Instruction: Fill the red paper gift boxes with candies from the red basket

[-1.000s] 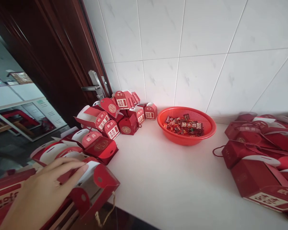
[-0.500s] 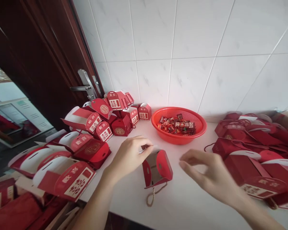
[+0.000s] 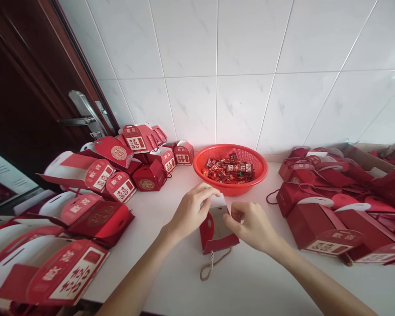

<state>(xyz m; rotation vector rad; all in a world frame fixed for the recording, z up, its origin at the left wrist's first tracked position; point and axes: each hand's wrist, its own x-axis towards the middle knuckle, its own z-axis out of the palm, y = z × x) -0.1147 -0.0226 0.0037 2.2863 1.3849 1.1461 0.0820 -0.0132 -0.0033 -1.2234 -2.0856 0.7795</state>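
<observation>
Got left fingers (image 3: 210, 192) curled at the white far flap (image 3: 219, 202), right fingers (image 3: 241, 207) half-closed at the right side of an open red cardboard box (image 3: 220, 244), mid white surface (image 3: 171, 276); can't tell about actual grip. Could easily crease the flap by yanking unevenly.

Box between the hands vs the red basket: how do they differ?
Shape: the box is angular, the basket round.
Size: the basket is clearly wider than the box.
Contents: the basket holds wrapped sweets; the box shows bare pale lining where visible.
Handle: the box has a twisted cord; none shows on the basket.
Shared: both red outside, open-topped, on the white table.
</observation>
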